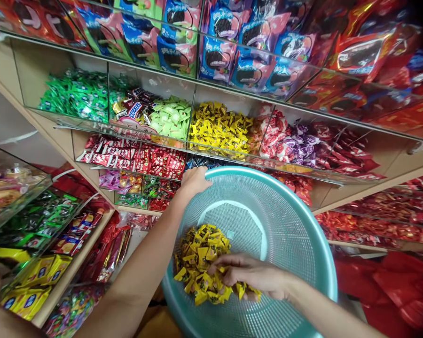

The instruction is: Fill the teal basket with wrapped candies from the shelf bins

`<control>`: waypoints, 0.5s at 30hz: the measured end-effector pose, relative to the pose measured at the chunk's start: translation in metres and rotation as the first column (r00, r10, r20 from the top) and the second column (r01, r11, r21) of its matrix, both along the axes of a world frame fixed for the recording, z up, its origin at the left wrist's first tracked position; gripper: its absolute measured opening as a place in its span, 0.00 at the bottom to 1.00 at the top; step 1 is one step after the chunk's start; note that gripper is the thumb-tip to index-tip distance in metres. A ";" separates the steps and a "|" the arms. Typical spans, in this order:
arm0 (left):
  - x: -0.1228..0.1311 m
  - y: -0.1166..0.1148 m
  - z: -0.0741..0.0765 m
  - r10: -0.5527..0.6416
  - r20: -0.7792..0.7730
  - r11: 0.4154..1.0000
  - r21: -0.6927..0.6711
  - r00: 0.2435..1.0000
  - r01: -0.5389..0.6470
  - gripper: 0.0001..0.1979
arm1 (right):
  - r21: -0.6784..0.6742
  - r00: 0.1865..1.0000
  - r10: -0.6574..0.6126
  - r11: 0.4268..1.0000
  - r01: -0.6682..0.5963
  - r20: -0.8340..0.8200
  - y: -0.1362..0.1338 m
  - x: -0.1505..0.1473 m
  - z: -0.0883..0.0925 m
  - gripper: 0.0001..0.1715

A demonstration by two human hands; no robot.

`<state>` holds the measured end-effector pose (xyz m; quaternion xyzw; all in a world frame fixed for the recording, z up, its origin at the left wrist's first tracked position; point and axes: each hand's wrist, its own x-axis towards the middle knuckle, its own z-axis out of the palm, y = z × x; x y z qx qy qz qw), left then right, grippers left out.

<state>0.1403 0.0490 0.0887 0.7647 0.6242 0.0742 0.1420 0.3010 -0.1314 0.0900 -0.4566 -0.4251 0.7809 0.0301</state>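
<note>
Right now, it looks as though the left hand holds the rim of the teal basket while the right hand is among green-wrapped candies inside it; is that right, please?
Not quite: the candies at the right hand are wrapped in yellow, not green, as the head view shows. The left hand does hold the rim of the teal basket.

The bare left arm (141,258) is extended upward from the lower left, and the left hand (194,180) is bent forward in a grip, its fingertips hidden. The bare right forearm (317,300) is angled in from the lower right; the right hand (250,273) is held lower, back upward, fingers bent and partly hidden.
</note>
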 end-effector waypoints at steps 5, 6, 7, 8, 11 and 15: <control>-0.004 -0.001 0.001 0.009 0.004 1.000 -0.004 1.000 -0.009 0.22 | 0.070 0.992 0.110 0.991 -0.114 0.062 -0.001 -0.004 0.000 0.19; -0.005 -0.001 0.002 0.011 0.003 1.000 -0.001 1.000 -0.011 0.22 | 0.079 0.989 0.129 0.988 -0.135 0.079 -0.002 -0.005 0.000 0.19; -0.006 -0.001 0.002 0.014 0.004 1.000 0.004 1.000 -0.014 0.22 | 0.084 0.985 0.146 0.985 -0.154 0.095 -0.002 -0.005 0.000 0.19; -0.006 -0.002 0.002 0.018 0.005 1.000 0.010 1.000 -0.018 0.22 | 0.085 0.981 0.162 0.982 -0.171 0.107 -0.003 -0.005 0.000 0.21; -0.008 -0.003 0.001 0.032 0.015 0.999 0.017 0.999 -0.032 0.22 | 0.083 0.969 0.212 0.971 -0.224 0.124 -0.005 -0.005 0.001 0.24; -0.009 -0.005 -0.001 0.038 0.025 0.999 0.024 0.999 -0.039 0.21 | 0.094 0.970 0.217 0.969 -0.227 0.114 -0.007 -0.006 0.003 0.25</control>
